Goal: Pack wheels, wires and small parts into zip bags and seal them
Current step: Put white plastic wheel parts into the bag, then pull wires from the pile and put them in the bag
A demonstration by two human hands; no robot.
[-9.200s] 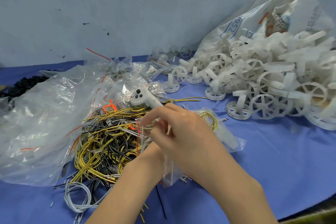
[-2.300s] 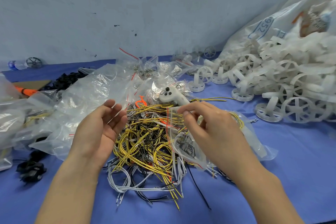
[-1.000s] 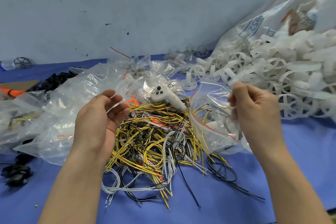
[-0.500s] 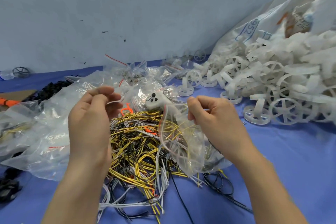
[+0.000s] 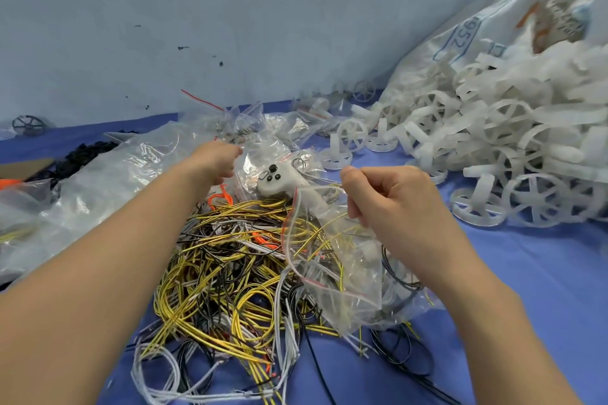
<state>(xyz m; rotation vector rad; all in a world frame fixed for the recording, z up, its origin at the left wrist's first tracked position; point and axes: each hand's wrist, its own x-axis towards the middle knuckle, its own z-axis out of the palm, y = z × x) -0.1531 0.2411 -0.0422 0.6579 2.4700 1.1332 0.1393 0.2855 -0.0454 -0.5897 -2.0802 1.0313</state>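
My right hand [image 5: 391,204] pinches the top edge of a clear zip bag [image 5: 332,260] with a red seal line; the bag hangs open over a tangle of yellow, black and white wires [image 5: 230,276] on the blue cloth. My left hand [image 5: 215,163] is stretched forward into a heap of small clear zip bags [image 5: 260,131] behind the wires. Its fingers are curled at the bags, and whether they hold one is hidden. A mound of white plastic wheels [image 5: 487,148] lies at the right.
A white handheld controller [image 5: 279,179] lies at the back of the wire pile. A large clear plastic bag [image 5: 98,181] covers the left side, with black parts [image 5: 82,154] behind it. A white woven sack [image 5: 493,29] stands behind the wheels. A blue wall closes the back.
My left hand has reached forward from above the wires into the heap of small bags. My right hand with the zip bag has shifted slightly right and up.
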